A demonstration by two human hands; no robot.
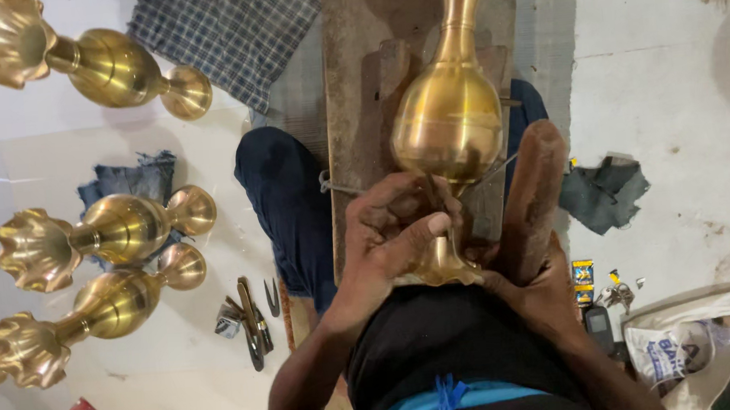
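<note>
item: left hand (398, 233), nearest the body, is closing its grip around the narrow stem of a brass vase (448, 120), thumb lying across it just above the flared foot. right hand (523, 284) is wrapping shut on a long brown wooden block (535, 192) beside the stem. the vase is lying on a worn plank (353, 102), long axis running straight away from the hands, belly beyond the left hand's fingers. farther left, three finished brass vases (119, 229) are lying on the floor (678, 102).

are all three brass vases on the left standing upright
No, the three brass vases all lie on their sides on the floor, left of the vase under the left hand.
</note>
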